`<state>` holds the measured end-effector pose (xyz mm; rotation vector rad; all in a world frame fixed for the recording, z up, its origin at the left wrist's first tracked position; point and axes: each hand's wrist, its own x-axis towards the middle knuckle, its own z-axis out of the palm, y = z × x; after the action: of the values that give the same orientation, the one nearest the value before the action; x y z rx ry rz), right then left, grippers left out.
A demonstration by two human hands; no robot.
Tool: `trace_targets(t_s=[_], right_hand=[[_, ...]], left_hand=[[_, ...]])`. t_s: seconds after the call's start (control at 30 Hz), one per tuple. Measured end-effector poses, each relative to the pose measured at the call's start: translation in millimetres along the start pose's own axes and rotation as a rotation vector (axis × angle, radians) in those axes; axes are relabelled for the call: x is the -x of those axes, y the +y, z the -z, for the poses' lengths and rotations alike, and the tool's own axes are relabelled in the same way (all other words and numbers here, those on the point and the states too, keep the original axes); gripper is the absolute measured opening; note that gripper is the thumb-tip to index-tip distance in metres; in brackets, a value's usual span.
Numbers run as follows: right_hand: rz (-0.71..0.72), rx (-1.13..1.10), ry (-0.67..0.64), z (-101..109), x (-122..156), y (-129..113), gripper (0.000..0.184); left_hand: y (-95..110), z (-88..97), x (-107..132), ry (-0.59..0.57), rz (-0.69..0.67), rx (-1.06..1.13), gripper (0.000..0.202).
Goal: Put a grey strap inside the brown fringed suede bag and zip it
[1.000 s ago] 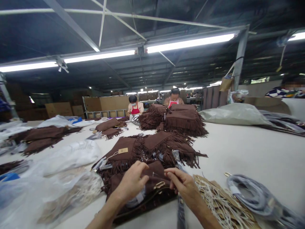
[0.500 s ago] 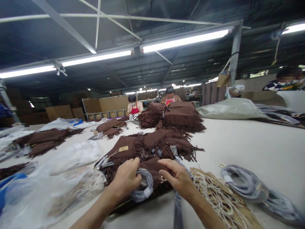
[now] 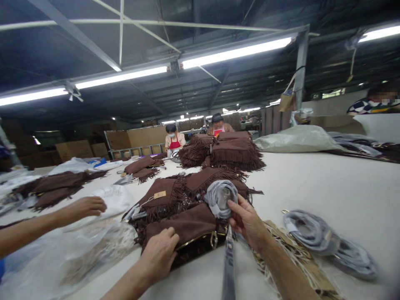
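My left hand (image 3: 159,254) rests with curled fingers on the near edge of a brown suede fringed bag (image 3: 187,227) with a gold clasp, lying on the white table (image 3: 312,187). Above the bag, my right hand (image 3: 246,218) lifts a coiled grey wrapped strap (image 3: 221,196), pinched between thumb and fingers. A grey strap end (image 3: 229,266) hangs down toward me.
More brown fringed bags (image 3: 234,152) are piled behind. Clear plastic bags (image 3: 78,250) lie left, where another person's arm (image 3: 53,218) reaches in. Paper tags with strings (image 3: 287,258) and coiled grey straps (image 3: 315,235) lie right. Two people work at the far end.
My right hand took the coiled strap from my left and raised it above the bag. My left hand dropped onto the bag's edge. Another person's arm came in from the left.
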<state>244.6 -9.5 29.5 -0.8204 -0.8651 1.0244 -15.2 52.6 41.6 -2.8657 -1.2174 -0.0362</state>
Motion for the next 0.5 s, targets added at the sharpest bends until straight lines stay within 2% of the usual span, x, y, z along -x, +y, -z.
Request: trace_targets(t_s=[0.07,0.13,0.2,0.27,0.3,0.33,0.4,0.47,0.5], right_hand=[[0.005,-0.008,-0.109,4,3,-2,0.043],[-0.018,0.053,-0.261,0,9,-4,0.042],[-0.065,0.143,-0.387,-11,15,-5,0.043],[-0.093,0.220,-0.459,-28,22,-5,0.039],[-0.064,0.287,-0.477,-38,24,-3,0.034],[0.010,0.400,-0.483,-46,26,2,0.028],[0.248,0.772,-0.462,-58,27,18,0.022],[0.478,1.210,-0.391,-59,23,46,0.028],[0.538,1.391,-0.338,-57,20,63,0.031]], left_hand=[[-7,-3.9,-4,0.047,0.026,-0.003,0.021],[-11,2.3,-12,0.153,0.031,0.046,0.023],[-14,12.9,-21,0.223,0.018,0.089,0.023],[-16,22.5,-28,0.254,0.004,0.129,0.025],[-17,26.2,-30,0.261,-0.002,0.149,0.025],[-18,29.2,-31,0.265,-0.006,0.167,0.026],[-19,32.6,-30,0.267,-0.012,0.199,0.026],[-15,32.5,-24,0.268,-0.019,0.227,0.025],[-12,30.7,-21,0.269,-0.028,0.241,0.024]])
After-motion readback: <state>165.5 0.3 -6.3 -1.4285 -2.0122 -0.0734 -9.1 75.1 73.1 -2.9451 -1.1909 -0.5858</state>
